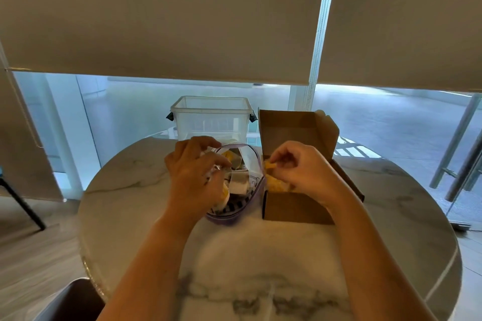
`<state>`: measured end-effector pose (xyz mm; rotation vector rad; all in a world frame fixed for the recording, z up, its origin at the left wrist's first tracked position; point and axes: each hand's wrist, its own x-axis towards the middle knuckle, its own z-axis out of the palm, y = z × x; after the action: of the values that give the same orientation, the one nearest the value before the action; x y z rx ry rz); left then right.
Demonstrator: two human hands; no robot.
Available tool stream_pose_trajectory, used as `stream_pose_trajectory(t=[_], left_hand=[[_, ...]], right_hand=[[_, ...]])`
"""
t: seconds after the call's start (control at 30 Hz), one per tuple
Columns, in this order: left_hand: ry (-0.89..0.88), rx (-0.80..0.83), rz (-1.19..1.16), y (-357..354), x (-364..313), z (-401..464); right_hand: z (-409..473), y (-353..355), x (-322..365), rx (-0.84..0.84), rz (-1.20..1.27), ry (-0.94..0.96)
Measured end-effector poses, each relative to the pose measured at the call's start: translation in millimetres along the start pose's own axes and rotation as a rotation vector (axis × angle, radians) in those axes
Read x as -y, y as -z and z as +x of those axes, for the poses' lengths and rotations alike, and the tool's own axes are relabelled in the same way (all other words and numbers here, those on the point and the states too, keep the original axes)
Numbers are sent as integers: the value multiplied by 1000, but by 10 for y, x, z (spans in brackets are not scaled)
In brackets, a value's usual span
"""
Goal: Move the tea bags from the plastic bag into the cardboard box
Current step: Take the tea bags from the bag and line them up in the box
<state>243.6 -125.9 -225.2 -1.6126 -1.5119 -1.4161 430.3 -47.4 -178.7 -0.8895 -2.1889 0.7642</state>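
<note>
The tea bags (238,181) are lying in a loose heap inside the plastic bag (254,161), which is sitting open near the middle of the round marble table (260,255), its purple-edged mouth gaping upward. More tea bags, in yellow wrappers (276,184), are already resting inside the cardboard box (294,207), which is standing just to the right of the bag and touching it, its lid flap (292,125) tilting up toward the far edge of the table. The right hand (305,167) is hovering over the box's opening, its fingertips pinching one yellow tea bag (271,165) above those already in the box. The left hand (193,172) is curling over the near left rim of the plastic bag, its fingers gripping the clear plastic and holding the mouth open. Beyond both, at the far edge of the table, a clear plastic tub (211,117) with dark clips on its sides is standing upright with no lid on. Behind the table, beige roller blinds (161,15) are hanging partway down over glass panes, and a dark chair back (73,302) is showing at the near left edge of the table.
</note>
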Motion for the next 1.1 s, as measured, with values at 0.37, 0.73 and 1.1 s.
stream_pose_trajectory(t=[0.37,0.73,1.1], left_hand=[[149,17,-195,-22,99,-10],[7,27,-148,-46,23,-19],[-105,835,-194,-507,-518,516]], right_hand=[[29,-933,101,64,-345,76],[-55,-345,326,17,410,-218],[-8,374,-448,-354,5,-414]])
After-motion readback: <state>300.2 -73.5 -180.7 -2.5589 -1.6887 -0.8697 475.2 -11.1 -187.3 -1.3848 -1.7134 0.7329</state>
